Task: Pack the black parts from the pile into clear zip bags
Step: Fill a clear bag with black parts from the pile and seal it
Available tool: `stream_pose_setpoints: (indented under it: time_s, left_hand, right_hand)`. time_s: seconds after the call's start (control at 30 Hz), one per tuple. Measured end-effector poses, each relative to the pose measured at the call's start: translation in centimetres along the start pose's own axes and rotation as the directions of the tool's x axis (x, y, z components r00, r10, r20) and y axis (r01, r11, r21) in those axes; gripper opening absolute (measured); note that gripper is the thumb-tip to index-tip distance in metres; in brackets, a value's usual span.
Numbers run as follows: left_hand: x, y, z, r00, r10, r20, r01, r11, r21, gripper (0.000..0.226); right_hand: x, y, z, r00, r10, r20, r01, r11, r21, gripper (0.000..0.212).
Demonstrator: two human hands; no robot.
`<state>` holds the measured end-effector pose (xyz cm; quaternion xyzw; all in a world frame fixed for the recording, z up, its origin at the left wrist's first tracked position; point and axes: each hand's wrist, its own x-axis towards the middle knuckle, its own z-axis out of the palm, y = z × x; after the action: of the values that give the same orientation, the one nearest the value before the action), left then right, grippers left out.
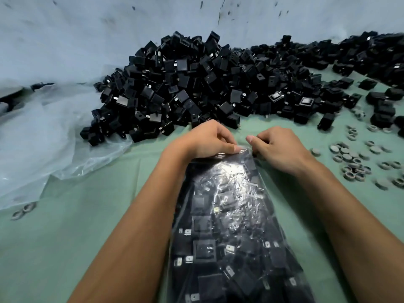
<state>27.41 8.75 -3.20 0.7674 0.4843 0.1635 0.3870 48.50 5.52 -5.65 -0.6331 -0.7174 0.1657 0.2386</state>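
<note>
Two hands: both at the top edge of one filled bag, in the middle of the view.
Plastic sheet (43, 136): one, crumpled and see-through, at the far left against the pale wall, its edge reaching under the left end of the pile.
Loose rings, left (23, 209): two or three small grey ones on the green table cover (87, 215), below the sheet.
Pile of black parts (196, 84): too many to count; small boxy black housings with short metal tabs, heaped against the wall and trailing off to the right edge.
Left hand (205, 138): fingers curled, thumb and fingertips pinching the bag's top strip at its left side.
Zip bag (229, 215): one, clear and glossy with a bright glare patch, lying flat on the cover between the forearms, running from the hands down to the bottom edge; packed full of the same black parts, metal tabs showing through.
Right hand (275, 147): fingers curled, thumb out; it pinches the bag's top right corner.
Grey rings and caps, right (354, 158): a few dozen, scattered and clustered on the cover beside the right wrist.
</note>
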Motion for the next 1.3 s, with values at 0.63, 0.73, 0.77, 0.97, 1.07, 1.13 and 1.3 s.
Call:
stream_pose_setpoints:
  time_s: [0.63, 0.73, 0.77, 0.97, 1.07, 1.13, 1.3]
  left_hand:
    - [0.6, -0.5, -0.5, 0.999, -0.017, 0.028, 0.016, 0.999, 0.031, 0.021]
    - [0.6, 0.0, -0.3, 1.000, 0.018, -0.026, -0.017, 0.999, 0.042, 0.018]
    - [0.6, 0.2, -0.2, 0.999, 0.030, -0.040, -0.030, 0.999, 0.021, 0.019]
    - [0.4, 0.8, 0.6, 0.998, 0.050, -0.039, -0.052, 0.996, -0.066, 0.029]
    - [0.5, 0.4, 0.5, 0.999, 0.022, -0.049, -0.028, 0.991, -0.129, 0.021]
    - [0.6, 0.3, 0.5, 0.998, 0.025, -0.051, -0.032, 0.989, -0.142, 0.018]
    - [0.9, 0.3, 1.0, 0.995, 0.031, -0.095, -0.038, 0.997, -0.074, 0.017]
  right_hand:
    - [0.1, 0.4, 2.2, 0.994, -0.043, -0.103, 0.075, 0.943, 0.324, 0.033]
    - [0.3, 0.6, 2.4, 0.992, -0.040, -0.118, 0.079, 0.938, 0.338, 0.033]
    - [0.3, 0.6, 2.4, 0.993, -0.037, -0.114, 0.076, 0.931, 0.358, 0.033]
    - [0.3, 0.7, 2.5, 0.994, -0.045, -0.101, 0.085, 0.894, 0.439, 0.032]
    - [0.1, 0.5, 2.4, 0.996, -0.036, -0.085, 0.072, 0.883, 0.465, 0.032]
    - [0.1, 0.4, 2.2, 0.997, -0.027, -0.068, 0.056, 0.878, 0.476, 0.033]
    - [0.0, 0.2, 1.4, 0.998, 0.007, 0.066, -0.041, 0.848, 0.529, 0.040]
